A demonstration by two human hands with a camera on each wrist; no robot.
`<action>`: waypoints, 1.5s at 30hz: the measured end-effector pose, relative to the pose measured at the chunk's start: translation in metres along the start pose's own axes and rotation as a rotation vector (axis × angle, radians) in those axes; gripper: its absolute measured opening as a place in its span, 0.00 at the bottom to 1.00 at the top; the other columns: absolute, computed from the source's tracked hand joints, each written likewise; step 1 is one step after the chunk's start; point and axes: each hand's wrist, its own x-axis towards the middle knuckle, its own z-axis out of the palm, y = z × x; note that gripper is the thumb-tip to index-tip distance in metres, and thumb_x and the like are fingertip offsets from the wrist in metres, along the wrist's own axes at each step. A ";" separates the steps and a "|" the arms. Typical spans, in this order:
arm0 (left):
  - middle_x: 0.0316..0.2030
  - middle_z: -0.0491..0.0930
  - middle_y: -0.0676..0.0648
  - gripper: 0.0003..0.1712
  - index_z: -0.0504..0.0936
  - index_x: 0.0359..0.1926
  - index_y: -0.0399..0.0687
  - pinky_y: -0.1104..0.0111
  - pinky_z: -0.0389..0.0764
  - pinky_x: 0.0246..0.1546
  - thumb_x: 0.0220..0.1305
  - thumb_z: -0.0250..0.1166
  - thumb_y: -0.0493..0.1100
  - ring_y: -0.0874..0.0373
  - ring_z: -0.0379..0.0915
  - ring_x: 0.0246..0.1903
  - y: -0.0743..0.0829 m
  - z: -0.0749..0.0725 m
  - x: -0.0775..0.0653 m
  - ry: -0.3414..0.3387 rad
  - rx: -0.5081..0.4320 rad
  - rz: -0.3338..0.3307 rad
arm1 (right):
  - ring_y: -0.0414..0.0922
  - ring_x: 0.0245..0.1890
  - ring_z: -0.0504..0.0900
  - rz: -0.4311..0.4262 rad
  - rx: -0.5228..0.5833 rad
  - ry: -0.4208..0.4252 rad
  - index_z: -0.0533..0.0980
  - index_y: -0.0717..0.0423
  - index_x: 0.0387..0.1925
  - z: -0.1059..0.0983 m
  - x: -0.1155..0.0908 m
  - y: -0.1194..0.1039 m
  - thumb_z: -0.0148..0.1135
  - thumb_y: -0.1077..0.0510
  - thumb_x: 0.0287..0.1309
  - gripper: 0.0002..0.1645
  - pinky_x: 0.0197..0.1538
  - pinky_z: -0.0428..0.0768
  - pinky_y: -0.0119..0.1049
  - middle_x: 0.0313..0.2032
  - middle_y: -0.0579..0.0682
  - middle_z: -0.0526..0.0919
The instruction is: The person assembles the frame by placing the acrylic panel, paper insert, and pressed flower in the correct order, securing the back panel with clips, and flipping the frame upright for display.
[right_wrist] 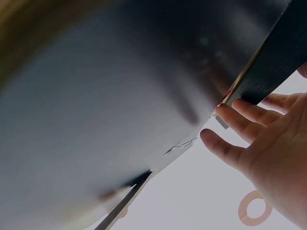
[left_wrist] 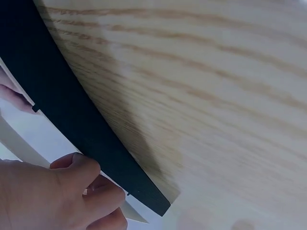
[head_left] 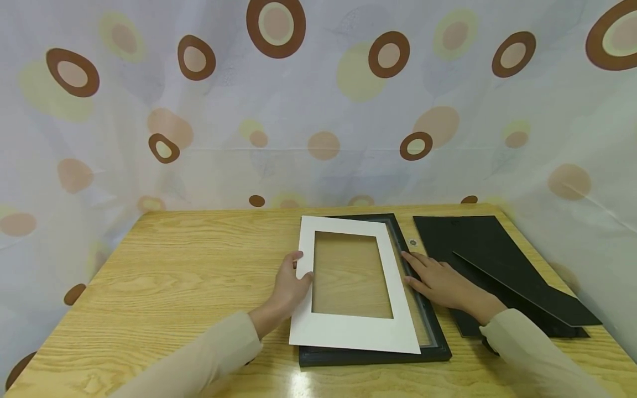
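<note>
A white picture mat (head_left: 355, 335) with a rectangular window lies slightly askew over a black picture frame (head_left: 373, 358). Table wood shows through the window, behind what looks like a clear pane (head_left: 350, 276). My left hand (head_left: 288, 287) pinches the mat's left edge, thumb on top and fingers underneath. In the left wrist view, the fingers of that hand (left_wrist: 62, 191) curl beside the frame's dark outer side (left_wrist: 96, 129). My right hand (head_left: 443, 281) rests on the frame's right side, its fingers (right_wrist: 240, 122) extended and holding nothing.
Right of the frame lies a black backing board (head_left: 465, 232) with a stand leg (head_left: 527, 290) tilted up from it. A small round-marked item (head_left: 412, 242) sits between board and frame. A patterned curtain (head_left: 308, 110) borders the wooden table (head_left: 199, 260).
</note>
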 end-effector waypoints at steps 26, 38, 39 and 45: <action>0.59 0.52 0.30 0.37 0.55 0.64 0.31 0.50 0.58 0.62 0.54 0.59 0.28 0.36 0.54 0.61 0.002 0.027 -0.006 -0.010 0.089 0.084 | 0.63 0.61 0.63 0.013 0.029 0.007 0.54 0.62 0.67 0.001 0.000 -0.001 0.41 0.42 0.67 0.36 0.55 0.63 0.62 0.63 0.65 0.61; 0.60 0.51 0.29 0.39 0.54 0.65 0.30 0.47 0.60 0.58 0.53 0.60 0.29 0.36 0.48 0.60 -0.002 0.028 -0.009 -0.029 0.193 0.217 | 0.63 0.61 0.63 0.024 0.012 -0.001 0.54 0.63 0.67 0.000 0.000 -0.003 0.42 0.44 0.67 0.36 0.56 0.63 0.61 0.63 0.66 0.61; 0.61 0.51 0.28 0.40 0.54 0.65 0.30 0.46 0.58 0.58 0.52 0.61 0.30 0.36 0.47 0.60 -0.003 0.028 -0.010 -0.034 0.210 0.227 | 0.63 0.61 0.63 0.023 0.011 0.000 0.54 0.63 0.67 0.000 0.000 -0.003 0.42 0.44 0.67 0.36 0.56 0.63 0.61 0.63 0.66 0.62; 0.62 0.50 0.26 0.40 0.55 0.64 0.30 0.43 0.51 0.51 0.51 0.62 0.34 0.33 0.43 0.59 -0.005 0.025 -0.013 -0.051 0.344 0.290 | 0.64 0.61 0.63 0.017 0.012 0.005 0.54 0.63 0.67 -0.001 0.000 -0.003 0.42 0.44 0.67 0.36 0.55 0.63 0.62 0.63 0.66 0.62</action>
